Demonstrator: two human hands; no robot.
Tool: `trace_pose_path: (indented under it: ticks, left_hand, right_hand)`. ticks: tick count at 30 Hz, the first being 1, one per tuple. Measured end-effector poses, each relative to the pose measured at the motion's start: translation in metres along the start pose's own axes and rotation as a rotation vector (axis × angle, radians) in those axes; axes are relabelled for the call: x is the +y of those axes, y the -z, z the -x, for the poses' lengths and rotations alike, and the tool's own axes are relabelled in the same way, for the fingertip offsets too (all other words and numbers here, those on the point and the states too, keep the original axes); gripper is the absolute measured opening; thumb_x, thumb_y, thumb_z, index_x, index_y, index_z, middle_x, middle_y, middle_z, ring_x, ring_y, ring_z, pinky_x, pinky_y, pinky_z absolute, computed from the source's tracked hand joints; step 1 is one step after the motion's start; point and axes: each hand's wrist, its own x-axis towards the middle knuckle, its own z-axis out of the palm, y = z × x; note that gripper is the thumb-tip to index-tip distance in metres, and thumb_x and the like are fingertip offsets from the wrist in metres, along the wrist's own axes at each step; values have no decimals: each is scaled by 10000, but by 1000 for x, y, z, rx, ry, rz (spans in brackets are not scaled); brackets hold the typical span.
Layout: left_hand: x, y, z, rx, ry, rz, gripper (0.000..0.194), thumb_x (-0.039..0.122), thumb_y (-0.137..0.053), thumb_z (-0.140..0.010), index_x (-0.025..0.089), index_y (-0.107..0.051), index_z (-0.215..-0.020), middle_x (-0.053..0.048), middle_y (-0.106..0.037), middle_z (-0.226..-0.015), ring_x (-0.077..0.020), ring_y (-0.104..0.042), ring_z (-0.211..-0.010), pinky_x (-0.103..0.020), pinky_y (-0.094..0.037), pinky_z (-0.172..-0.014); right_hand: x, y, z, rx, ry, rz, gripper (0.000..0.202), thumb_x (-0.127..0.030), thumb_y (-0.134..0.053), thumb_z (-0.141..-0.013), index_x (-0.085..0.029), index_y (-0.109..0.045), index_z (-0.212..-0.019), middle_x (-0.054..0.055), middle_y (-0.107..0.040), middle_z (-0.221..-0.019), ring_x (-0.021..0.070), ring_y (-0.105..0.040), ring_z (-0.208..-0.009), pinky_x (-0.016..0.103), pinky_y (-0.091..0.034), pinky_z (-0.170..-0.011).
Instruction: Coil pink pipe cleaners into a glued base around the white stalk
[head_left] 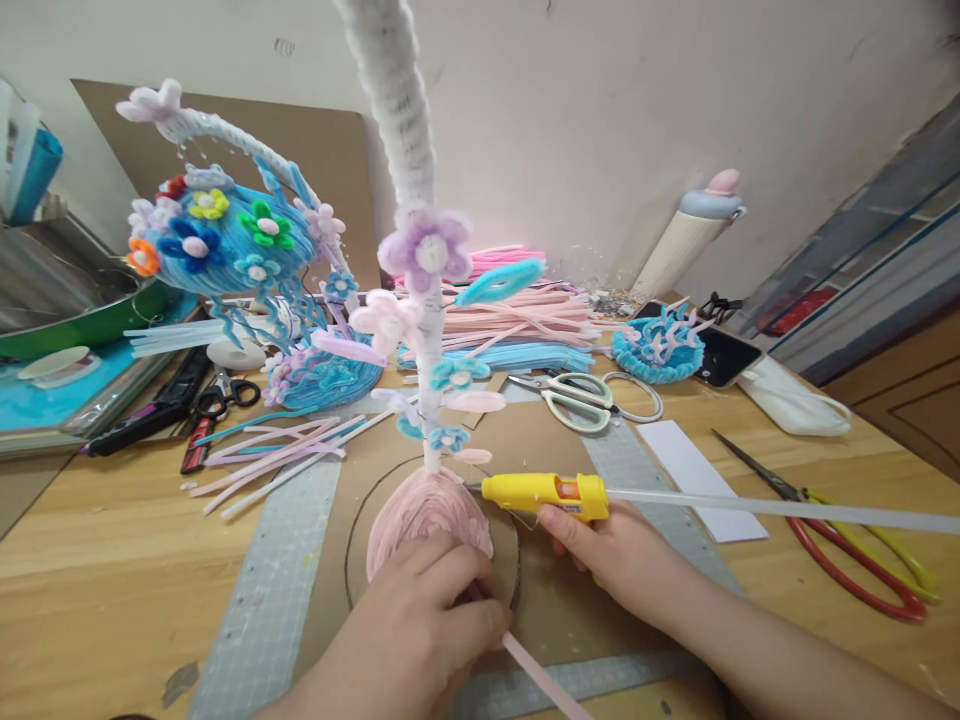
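My right hand (600,545) is wrapped round a yellow hot glue gun (525,491), a long clear glue stick (750,503) sticking out of its back. The nozzle points left at the edge of a round pink coiled base (397,515). My left hand (431,610) rests on that base, fingers closed on a pale pink pipe cleaner (541,680) that trails toward me. From the base rises a white wrapped stem (426,390) bearing a purple flower (427,248), a pale pink flower (386,322) and small blue flowers. Beneath lies cardboard (555,600) with a drawn circle.
Green-handled scissors (574,400) lie behind the cardboard, large red-and-yellow scissors (847,540) to the right. Bundled pipe cleaners (517,325) fill the back. A blue flowered lamp-like craft (240,240) stands back left, a blue basket (658,350) back right. A white bottle (682,235) leans near the wall.
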Motion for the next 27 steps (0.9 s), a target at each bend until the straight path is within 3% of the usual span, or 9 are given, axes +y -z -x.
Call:
trace_pose_path:
  ticks: [16,27]
  left_hand:
    - [2,2,0,-8,19,42,230,112,-470,-882,242,-620,-998,-20,-586,-891,-162,-495,-822,-287,-373,-684]
    - [4,6,-1,-19,26,50,271,83,-467,-853,242,-636,-993,-29,-590,-893,-158,-509,-816,-284,-391,-681]
  right_hand:
    - [8,3,11,-4,-57,56,511,-639,-392,-854,-245,-700,-961,8,-620,-591,193,-562,-561,266,-407,-503]
    - [0,9,27,40,-23,4,408,-566,-450,-840,-267,-721,-895,-1,-638,-558,199,-573,-524,278,-469,-522]
